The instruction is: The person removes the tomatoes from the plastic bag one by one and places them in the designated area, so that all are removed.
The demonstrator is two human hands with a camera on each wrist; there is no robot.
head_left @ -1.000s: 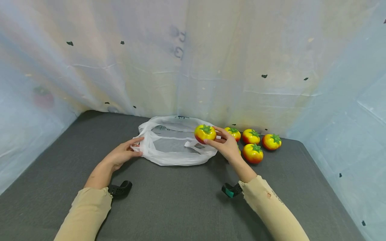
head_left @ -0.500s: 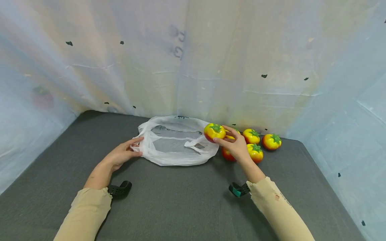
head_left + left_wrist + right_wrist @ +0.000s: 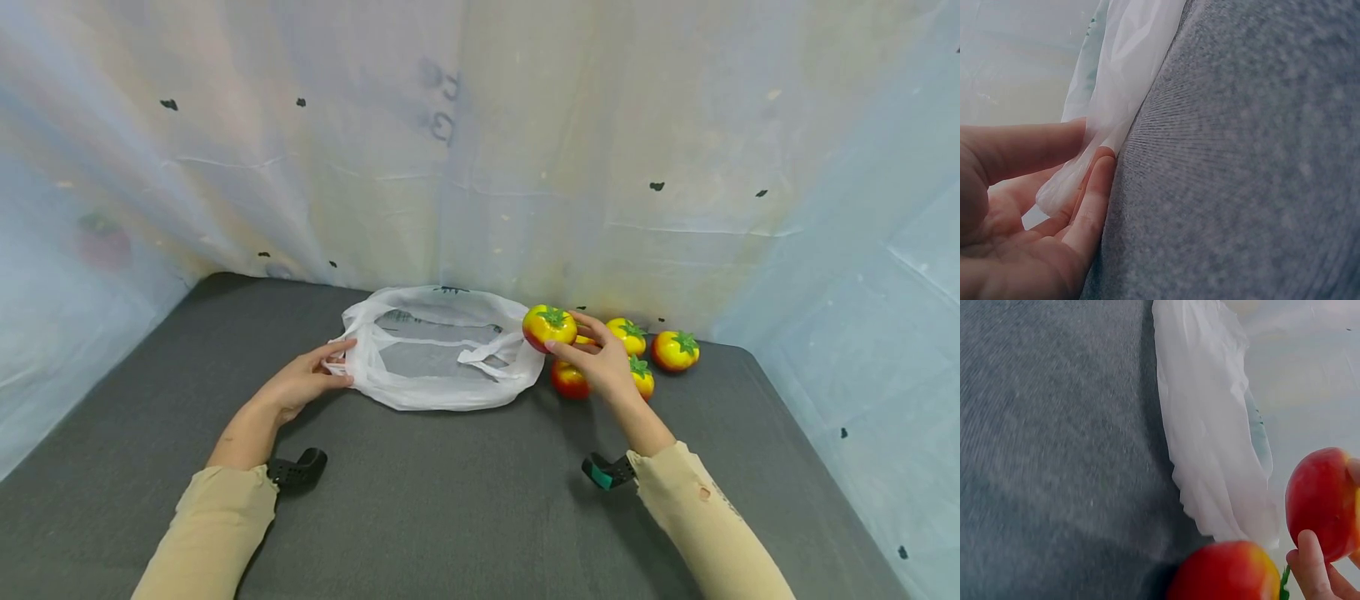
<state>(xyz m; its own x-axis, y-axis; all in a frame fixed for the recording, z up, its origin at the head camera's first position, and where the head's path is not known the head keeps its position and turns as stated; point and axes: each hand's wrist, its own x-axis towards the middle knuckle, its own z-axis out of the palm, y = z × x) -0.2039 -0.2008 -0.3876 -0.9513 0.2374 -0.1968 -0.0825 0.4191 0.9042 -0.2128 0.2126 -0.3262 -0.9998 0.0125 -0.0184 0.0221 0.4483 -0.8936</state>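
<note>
A white plastic bag (image 3: 427, 397) lies with its mouth spread wide in the head view. My left hand (image 3: 300, 385) pinches the bag's left edge; in the left wrist view the gathered plastic (image 3: 1063, 187) runs between thumb and fingers. Beside the bag's right rim, my right hand (image 3: 606, 363) holds a glossy yellow-and-red tomato (image 3: 546, 330) with a green leafy top, raised above the table. From the right wrist view this tomato (image 3: 1317, 503) shows its red side, fingertips around it. Below it another tomato (image 3: 568, 382) rests on the table, close to the bag.
More tomatoes stand behind and right of my right hand, one of them (image 3: 675, 352) farthest right, some partly hidden by the hand. The dark grey table (image 3: 450, 500) meets a hanging pale plastic sheet (image 3: 525, 167) at the back.
My right hand has moved right with the tomato, from over the bag's right part to its right rim. The left hand and bag have stayed nearly still.
</note>
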